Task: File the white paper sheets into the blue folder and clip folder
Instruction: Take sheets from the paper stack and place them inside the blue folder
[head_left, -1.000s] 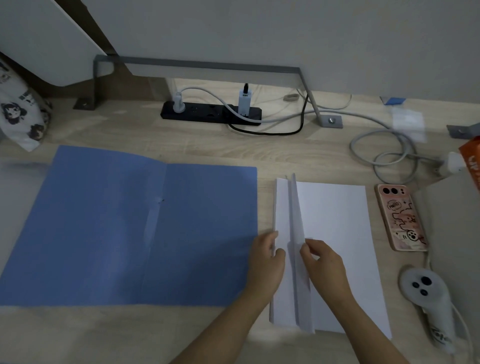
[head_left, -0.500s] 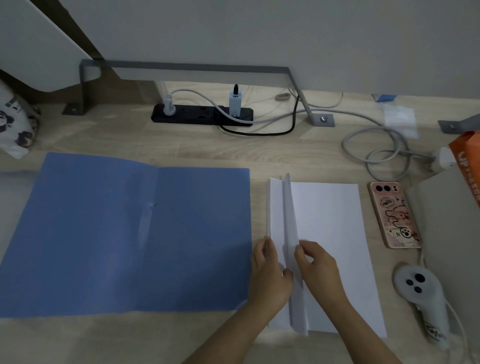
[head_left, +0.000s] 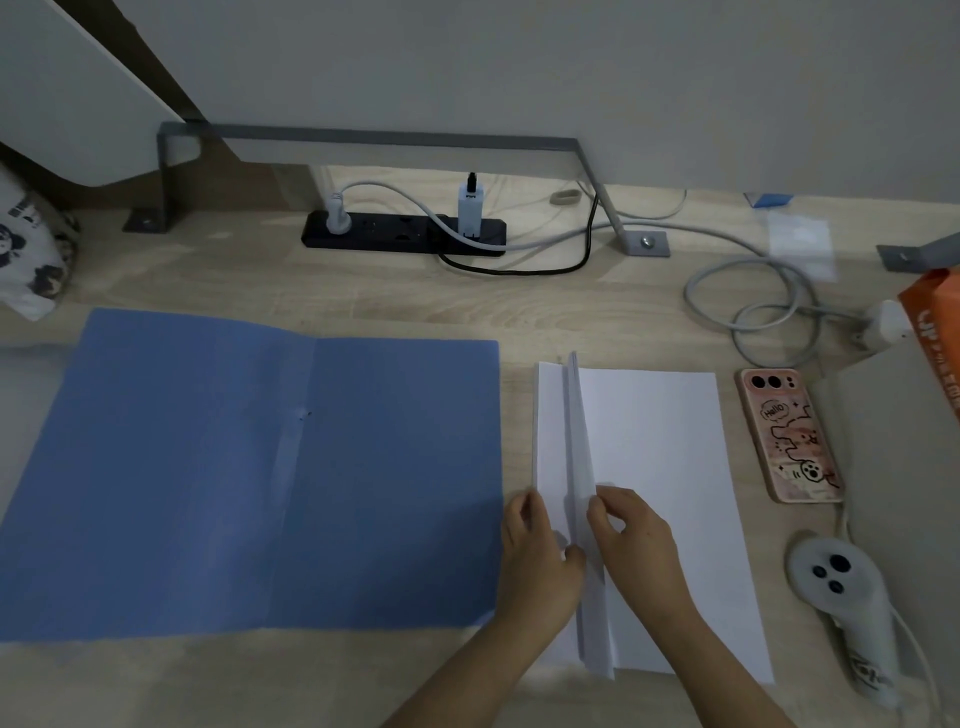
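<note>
Beside the open blue folder (head_left: 249, 483), I see both hands pinching the white clip strip (head_left: 579, 452) on the white paper sheets (head_left: 660, 467). Left hand (head_left: 540, 556) and right hand (head_left: 639, 551) grip it from opposite sides.

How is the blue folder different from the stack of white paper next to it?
The blue folder lies opened out, with a crease down its middle; the white paper sheets form one narrower stack. Nothing touches the folder, while the left hand and right hand both rest on the paper. The folder lies flat; the paper has a raised strip standing up near its left edge, pinched between the hands. Both lie on the wooden desk, side by side.
</note>
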